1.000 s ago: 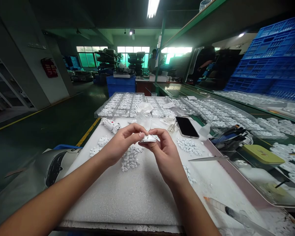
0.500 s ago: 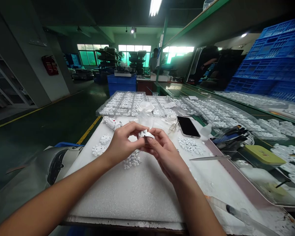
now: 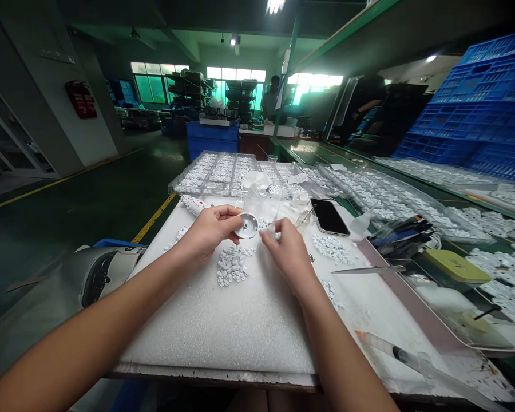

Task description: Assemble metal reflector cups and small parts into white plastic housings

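My left hand (image 3: 212, 230) is closed on the rim of a round white plastic part (image 3: 248, 226), its hollow inside turned toward me. Just to its right, my right hand (image 3: 285, 246) pinches a small translucent white squeeze bottle (image 3: 268, 230), partly hidden by the fingers; a thin tip seems to point upward from it. Below the round part lies a pile of small white pieces (image 3: 232, 266) on the white foam sheet (image 3: 223, 326). Another heap of small white pieces (image 3: 335, 250) lies to the right.
Clear trays of white parts (image 3: 217, 174) stand behind the foam. A phone (image 3: 330, 217), tweezers (image 3: 369, 269) and a syringe (image 3: 395, 350) lie on the right. Beside them is a bin with tools and a yellow box (image 3: 457, 265). Blue crates (image 3: 467, 109) are stacked at far right.
My hands have moved apart. The round part has left my right hand, staying in my left with its hollow side showing. My right hand now holds the small bottle.
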`<control>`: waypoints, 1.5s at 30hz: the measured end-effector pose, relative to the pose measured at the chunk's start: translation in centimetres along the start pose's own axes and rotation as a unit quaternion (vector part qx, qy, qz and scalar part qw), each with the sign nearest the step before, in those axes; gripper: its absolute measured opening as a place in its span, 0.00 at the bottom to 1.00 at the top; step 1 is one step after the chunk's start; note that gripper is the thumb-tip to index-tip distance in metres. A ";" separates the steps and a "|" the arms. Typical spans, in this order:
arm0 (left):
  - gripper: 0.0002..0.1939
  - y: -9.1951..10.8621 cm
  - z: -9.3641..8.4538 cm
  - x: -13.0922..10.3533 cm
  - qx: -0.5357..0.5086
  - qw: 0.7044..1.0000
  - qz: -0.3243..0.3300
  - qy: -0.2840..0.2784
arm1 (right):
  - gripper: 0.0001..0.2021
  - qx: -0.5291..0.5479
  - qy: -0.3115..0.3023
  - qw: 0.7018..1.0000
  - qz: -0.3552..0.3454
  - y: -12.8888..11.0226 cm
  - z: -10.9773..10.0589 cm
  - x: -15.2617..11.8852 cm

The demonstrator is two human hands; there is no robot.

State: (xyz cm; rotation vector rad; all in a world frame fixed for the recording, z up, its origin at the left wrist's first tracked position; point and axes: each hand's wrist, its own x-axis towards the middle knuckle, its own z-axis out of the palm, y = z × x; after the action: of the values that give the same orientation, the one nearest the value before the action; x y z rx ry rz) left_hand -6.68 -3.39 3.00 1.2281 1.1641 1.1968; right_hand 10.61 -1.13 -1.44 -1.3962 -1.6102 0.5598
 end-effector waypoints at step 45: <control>0.06 -1.2 0.0 0.4 -0.166 0.965 -0.200 -0.044 | 0.05 0.035 0.279 0.921 -0.270 -2.8 -2.2 -5.0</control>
State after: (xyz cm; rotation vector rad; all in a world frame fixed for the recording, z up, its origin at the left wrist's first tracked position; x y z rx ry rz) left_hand -6.61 -2.98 1.78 0.7418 1.0336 0.9715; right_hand 10.70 -7.04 0.21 -0.8794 -1.3896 -0.1080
